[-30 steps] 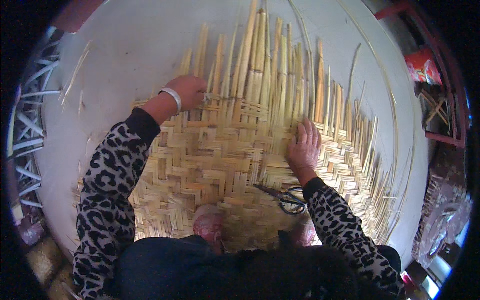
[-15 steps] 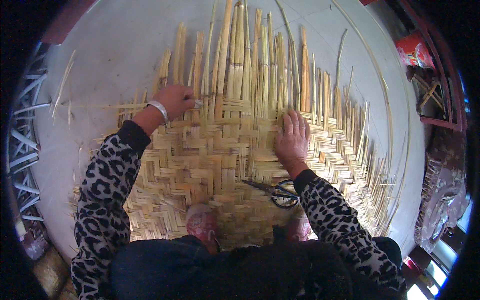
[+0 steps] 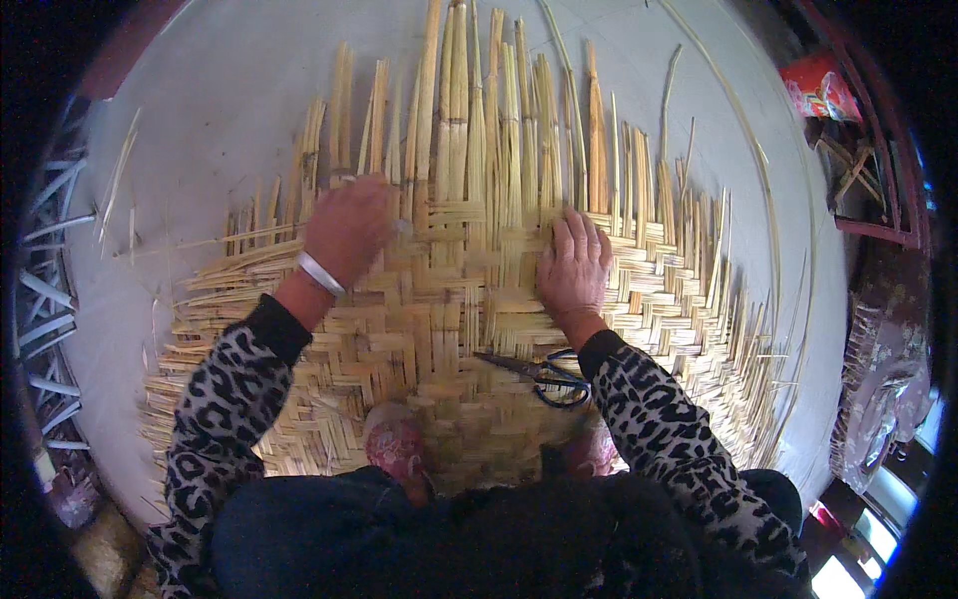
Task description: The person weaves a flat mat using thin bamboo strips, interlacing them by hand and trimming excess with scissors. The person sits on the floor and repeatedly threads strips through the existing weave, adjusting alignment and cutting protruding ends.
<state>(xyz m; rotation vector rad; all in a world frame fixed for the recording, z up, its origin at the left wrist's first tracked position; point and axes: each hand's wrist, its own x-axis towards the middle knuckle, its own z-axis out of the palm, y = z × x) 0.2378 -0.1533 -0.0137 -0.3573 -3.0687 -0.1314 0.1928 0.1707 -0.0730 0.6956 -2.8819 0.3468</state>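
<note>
Ideally, the right hand [image 3: 573, 268] lay spread flat, pinning the woven mat [image 3: 449, 339], while the left hand's [image 3: 347, 232] blurred grip, indeterminate, tightened strips [image 3: 469, 110] evenly.

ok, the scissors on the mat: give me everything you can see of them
The scissors are dark, with looped handles at the right end and narrow blades that look shut, pointing left. They lie flat on the woven bamboo mat, just below the right hand, beside that arm's leopard-print sleeve. The handles nearly meet the cuff; neither hand holds them.
</note>
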